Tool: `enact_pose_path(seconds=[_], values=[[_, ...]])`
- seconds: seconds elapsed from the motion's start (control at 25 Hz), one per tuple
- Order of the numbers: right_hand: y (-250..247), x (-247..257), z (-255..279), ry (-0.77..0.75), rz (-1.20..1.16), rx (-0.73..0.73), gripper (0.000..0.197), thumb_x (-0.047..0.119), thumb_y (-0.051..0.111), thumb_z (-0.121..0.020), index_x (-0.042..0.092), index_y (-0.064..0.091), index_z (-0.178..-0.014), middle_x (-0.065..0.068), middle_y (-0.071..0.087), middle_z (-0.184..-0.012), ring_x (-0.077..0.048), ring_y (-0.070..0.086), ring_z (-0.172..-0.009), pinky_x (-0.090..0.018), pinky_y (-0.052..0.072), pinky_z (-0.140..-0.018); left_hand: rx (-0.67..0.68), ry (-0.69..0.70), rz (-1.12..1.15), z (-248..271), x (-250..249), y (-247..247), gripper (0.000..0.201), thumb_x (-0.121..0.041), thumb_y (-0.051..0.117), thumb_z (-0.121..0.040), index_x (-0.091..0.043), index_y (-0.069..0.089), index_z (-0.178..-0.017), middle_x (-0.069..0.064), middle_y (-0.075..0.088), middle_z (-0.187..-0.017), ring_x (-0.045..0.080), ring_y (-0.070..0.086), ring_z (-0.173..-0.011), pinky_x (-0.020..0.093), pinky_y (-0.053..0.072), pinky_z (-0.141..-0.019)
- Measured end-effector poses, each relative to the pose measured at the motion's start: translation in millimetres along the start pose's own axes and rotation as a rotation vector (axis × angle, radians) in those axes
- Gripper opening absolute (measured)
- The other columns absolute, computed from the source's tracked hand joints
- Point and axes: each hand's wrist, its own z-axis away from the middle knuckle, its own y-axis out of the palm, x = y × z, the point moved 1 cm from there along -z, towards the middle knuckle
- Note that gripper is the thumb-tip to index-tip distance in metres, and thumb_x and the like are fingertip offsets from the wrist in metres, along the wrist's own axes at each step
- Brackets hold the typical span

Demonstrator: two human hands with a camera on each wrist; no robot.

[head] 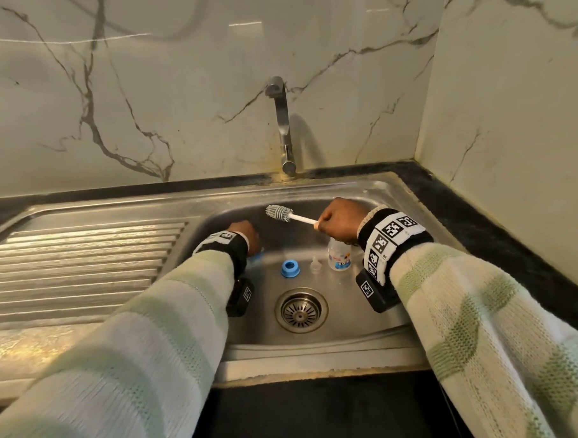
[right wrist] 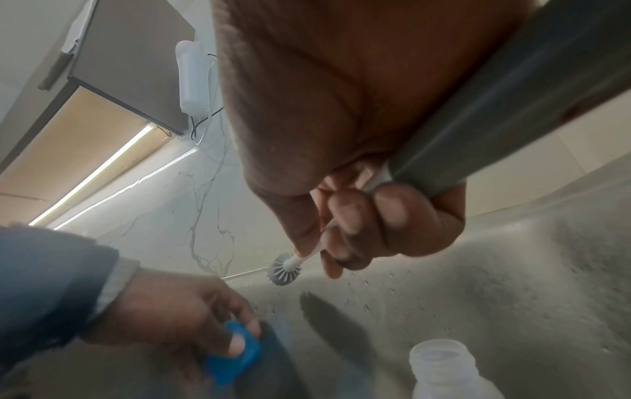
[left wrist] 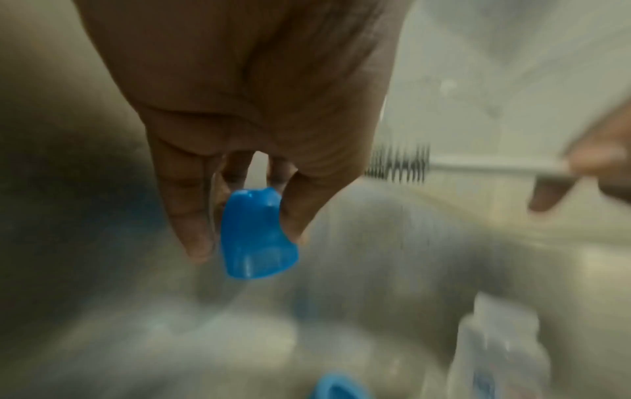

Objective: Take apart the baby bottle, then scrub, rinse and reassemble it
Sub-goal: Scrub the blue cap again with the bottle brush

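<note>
In the steel sink my left hand pinches the translucent blue bottle cap between thumb and fingers, low over the basin's left side. My right hand grips the white handle of a grey-bristled bottle brush, brush head pointing left above the basin. On the sink floor stand the open clear bottle, the blue screw ring and the clear teat, in a row behind the drain.
The drain strainer sits in the middle of the basin. The tap rises at the back, with no water seen running. A ribbed draining board lies to the left. Marble-look walls close the back and right.
</note>
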Motion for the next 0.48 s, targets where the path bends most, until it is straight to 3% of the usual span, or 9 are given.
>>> enact_pose_path(seconds=[0.08, 0.12, 0.2, 0.28, 0.36, 0.48], values=[[-4, -1, -1, -0.004, 0.014, -0.030, 0.026, 0.032, 0.061, -0.093, 0.011, 0.077, -0.095, -0.003, 0.067, -0.073, -0.021, 0.062, -0.068, -0.029, 0.051, -0.063, -0.126, -0.011, 0.418, 9, 5, -29, 0.027, -0.027, 0.066, -0.088, -0.014, 0.066, -0.111, 0.012, 0.067, -0.113, 0.032, 0.068, -0.093, 0.040, 0.057, -0.087], [-6, -2, -1, -0.014, 0.026, -0.033, 0.027, 0.032, 0.061, -0.093, 0.011, 0.077, -0.097, -0.003, 0.068, -0.076, -0.022, 0.063, -0.073, -0.029, 0.051, -0.066, -0.149, -0.031, 0.681, 17, 9, -39, 0.016, -0.021, 0.061, -0.092, -0.016, 0.062, -0.106, 0.012, 0.064, -0.110, 0.029, 0.066, -0.080, 0.041, 0.058, -0.083], [-13, 2, 4, -0.061, 0.039, -0.037, 0.027, 0.032, 0.061, -0.094, 0.011, 0.077, -0.100, -0.004, 0.070, -0.084, -0.022, 0.064, -0.080, -0.029, 0.049, -0.071, -0.184, -0.091, 1.053, 29, 19, -50, 0.012, -0.014, 0.052, -0.095, -0.018, 0.052, -0.107, 0.012, 0.056, -0.108, 0.019, 0.058, -0.068, 0.039, 0.058, -0.074], [-19, 7, 13, -0.119, 0.007, -0.040, 0.028, 0.034, 0.061, -0.094, 0.014, 0.076, -0.106, -0.005, 0.073, -0.096, -0.019, 0.064, -0.086, -0.027, 0.047, -0.075, -0.192, -0.120, 1.287, 44, 22, -57, 0.013, -0.013, 0.052, -0.095, -0.013, 0.052, -0.108, 0.015, 0.054, -0.103, 0.021, 0.054, -0.064, 0.032, 0.057, -0.056], [-23, 14, 23, -0.167, -0.018, -0.034, 0.029, 0.035, 0.061, -0.094, 0.015, 0.075, -0.110, -0.003, 0.073, -0.101, -0.016, 0.063, -0.087, -0.026, 0.044, -0.074, -0.187, -0.102, 1.472, 58, 22, -59, 0.015, -0.012, 0.052, -0.095, -0.004, 0.051, -0.108, 0.018, 0.053, -0.089, 0.025, 0.050, -0.058, 0.023, 0.047, -0.040], [-25, 22, 31, -0.219, -0.022, -0.031, 0.028, 0.036, 0.062, -0.093, 0.017, 0.074, -0.111, 0.001, 0.073, -0.099, -0.009, 0.060, -0.081, -0.024, 0.044, -0.069, -0.107, -0.032, 1.577, 78, 14, -64, 0.024, -0.015, 0.054, -0.094, 0.001, 0.054, -0.111, 0.018, 0.055, -0.078, 0.023, 0.048, -0.052, 0.021, 0.043, -0.040]])
